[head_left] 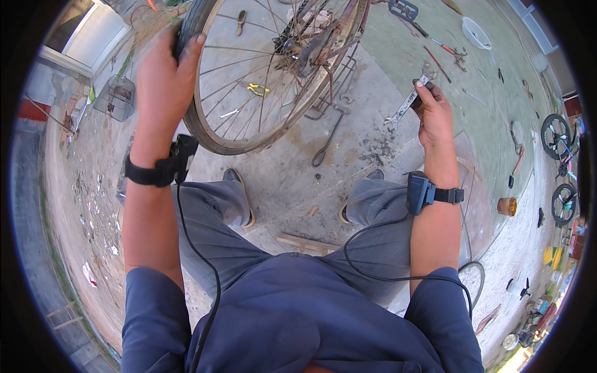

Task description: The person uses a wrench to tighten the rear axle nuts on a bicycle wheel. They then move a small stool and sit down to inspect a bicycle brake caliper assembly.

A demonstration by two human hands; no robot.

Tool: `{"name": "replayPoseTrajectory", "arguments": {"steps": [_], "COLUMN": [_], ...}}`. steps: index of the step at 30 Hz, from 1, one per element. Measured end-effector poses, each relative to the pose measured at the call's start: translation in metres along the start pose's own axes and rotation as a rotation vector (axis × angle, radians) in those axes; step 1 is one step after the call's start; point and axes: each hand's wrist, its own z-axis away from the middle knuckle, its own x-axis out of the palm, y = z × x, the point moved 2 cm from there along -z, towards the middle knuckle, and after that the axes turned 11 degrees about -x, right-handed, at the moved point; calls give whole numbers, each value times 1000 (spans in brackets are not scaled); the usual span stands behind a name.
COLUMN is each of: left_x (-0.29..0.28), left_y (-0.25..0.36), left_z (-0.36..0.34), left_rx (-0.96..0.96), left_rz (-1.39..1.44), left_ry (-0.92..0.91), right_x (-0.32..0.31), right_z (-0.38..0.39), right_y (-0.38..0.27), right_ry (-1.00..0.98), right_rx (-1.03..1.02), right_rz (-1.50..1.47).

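Left hand [165,78] up at top left, fingers curled tight over black rubber tyre [189,25] of rusty spoked bicycle wheel [261,74]; thumb on rim side, palm wrapped round tread. Closed grip, firm on tyre. Wheel upright-ish, tilted, sits at top centre just ahead of knees, rust-brown rim w/ thin steel spokes; rusty bike frame and chain parts [317,37] behind spokes.

Right hand [432,112] at upper right, well apart from wheel, fingers closed round one end of silver double-ended steel spanner [407,102]. Spanner slants down-left from fist, lower jaw end free in air over concrete, upper end poking just past knuckles. Not touching wheel.

Black strap-on wrist devices on both wrists, left one [171,165], right one [426,193], black cables running down to torso. Blue long-sleeve top, sleeves pushed up; grey trousers, grey shoes [239,186] planted on stained grey concrete floor [292,174].

Seen thru spokes: yellow-handled pliers [256,89] lying on floor. Dark bent metal rod w/ loop end [326,143] on floor between wheel and right hand. Further out at top right: red-handled screwdriver [443,46], white round bowl [476,31]. Right edge: orange-brown round tin [507,206], small bikes w/ black wheels [556,133]. Wire cage [116,96] at upper left beside wall.
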Motion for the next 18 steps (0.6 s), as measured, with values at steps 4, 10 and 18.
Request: {"name": "replayPoseTrajectory", "arguments": {"steps": [4,10,18], "left_x": [20,77,84], "left_y": [-39,-71,-15], "left_z": [131,244,271], "left_rx": [-387,-925,-564], "left_rz": [178,247,229], "left_ry": [7,-780,-1170], "right_x": [3,8,4], "right_z": [2,1,0], "right_y": [-1,1,6], "right_ry": [16,-28,-28], "right_rx": [3,-2,-2], "right_rz": [-17,-39,-32]}}
